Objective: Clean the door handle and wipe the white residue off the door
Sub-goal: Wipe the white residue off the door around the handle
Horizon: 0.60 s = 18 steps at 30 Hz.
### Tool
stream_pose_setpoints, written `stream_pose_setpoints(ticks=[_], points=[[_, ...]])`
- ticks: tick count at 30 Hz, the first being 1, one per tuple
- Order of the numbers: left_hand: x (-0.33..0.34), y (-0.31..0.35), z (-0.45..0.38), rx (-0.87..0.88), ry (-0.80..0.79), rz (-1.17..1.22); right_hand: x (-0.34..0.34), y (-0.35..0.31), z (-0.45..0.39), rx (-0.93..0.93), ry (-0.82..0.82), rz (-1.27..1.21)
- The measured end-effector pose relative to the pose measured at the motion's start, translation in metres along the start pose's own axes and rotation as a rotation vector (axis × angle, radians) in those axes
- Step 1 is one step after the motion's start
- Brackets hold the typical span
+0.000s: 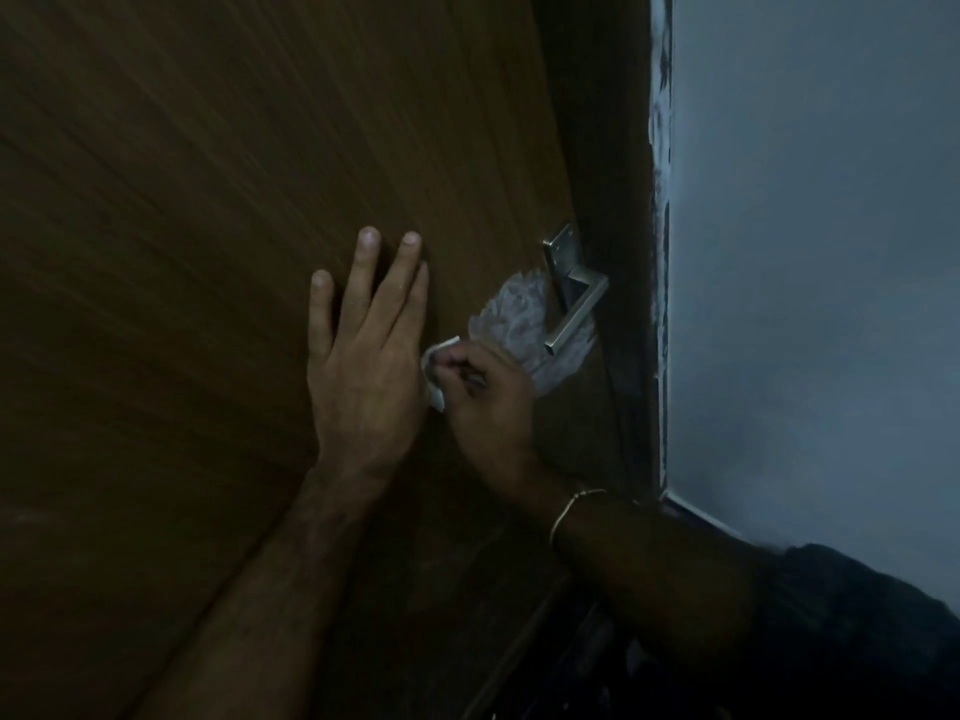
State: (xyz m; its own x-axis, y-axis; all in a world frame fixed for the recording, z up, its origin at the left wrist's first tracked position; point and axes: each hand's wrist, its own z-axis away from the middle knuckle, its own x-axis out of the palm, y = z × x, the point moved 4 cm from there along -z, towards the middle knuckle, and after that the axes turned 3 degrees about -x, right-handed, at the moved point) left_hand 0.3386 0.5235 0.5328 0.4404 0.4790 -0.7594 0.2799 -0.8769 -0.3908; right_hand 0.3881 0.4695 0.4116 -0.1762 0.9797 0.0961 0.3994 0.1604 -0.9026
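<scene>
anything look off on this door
Yes: a white residue patch is smeared on the brown door beside and under the metal handle. The right hand presses a wipe at its edge.

Two bare forearms, one bangle

Right wrist wears a thin gold bangle (574,509); a dark sleeve (857,631) covers that upper arm
</scene>
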Motion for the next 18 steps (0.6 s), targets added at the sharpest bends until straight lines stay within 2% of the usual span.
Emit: stream_pose_setpoints(ticks=[3,5,10,14,18], points=[[0.000,-0.001,0.001,0.000,0.015,0.009,-0.012,0.023,0.016,0.135,-0.016,0.002],[0.000,-0.001,0.001,-0.006,0.023,0.009,-0.014,0.029,0.019,0.224,0.031,-0.005],[0.000,0.000,0.000,-0.006,0.002,0.013,0.002,0.013,0.008,0.124,0.025,-0.028],[0.000,-0.001,0.001,-0.013,0.002,0.015,-0.012,0.042,0.024,0.387,0.054,-0.033],[0.000,-0.001,0.000,-0.012,0.002,0.015,-0.002,0.025,0.016,0.326,0.080,-0.114]])
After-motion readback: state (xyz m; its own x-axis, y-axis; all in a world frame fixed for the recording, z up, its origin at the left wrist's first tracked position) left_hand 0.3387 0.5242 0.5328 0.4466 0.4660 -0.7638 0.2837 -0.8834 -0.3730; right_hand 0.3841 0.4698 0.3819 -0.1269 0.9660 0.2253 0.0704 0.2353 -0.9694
